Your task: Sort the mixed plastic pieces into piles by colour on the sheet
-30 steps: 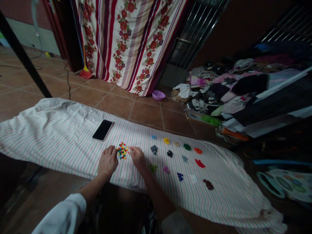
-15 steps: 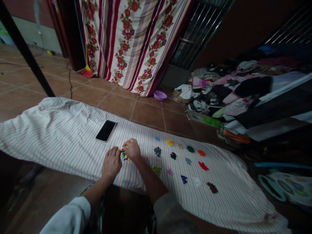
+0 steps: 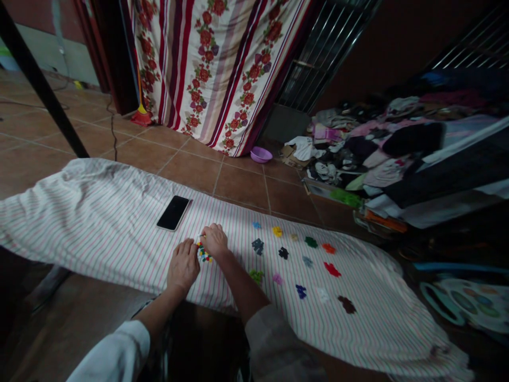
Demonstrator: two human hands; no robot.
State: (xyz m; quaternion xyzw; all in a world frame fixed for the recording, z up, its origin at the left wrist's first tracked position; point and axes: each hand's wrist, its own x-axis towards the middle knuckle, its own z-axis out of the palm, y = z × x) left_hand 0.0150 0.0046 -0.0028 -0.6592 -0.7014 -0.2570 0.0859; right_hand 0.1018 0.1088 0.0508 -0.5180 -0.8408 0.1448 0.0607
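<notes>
A small pile of mixed-colour pieces, red, yellow, green and white among them, lies on the striped cloth between my two hands. My left hand rests palm down at the pile's left edge, its fingers stretched out. Over the far right side of the pile is my right hand, fingers bent and drawn together. Something small and whitish shows at its fingertips, too tiny to name. Right of my hands lie sorted heaps, such as dark grey, black, yellow and lime green pieces.
A phone lies on the cloth beyond my left hand. Farther right are red, brown and dark blue heaps. A purple basin stands on the tiled floor, near piled clothes and a floral curtain.
My right hand has shifted slightly left and away from me over the pile, and a whitish bit now shows at its fingertips. My left hand stays nearly in place.
</notes>
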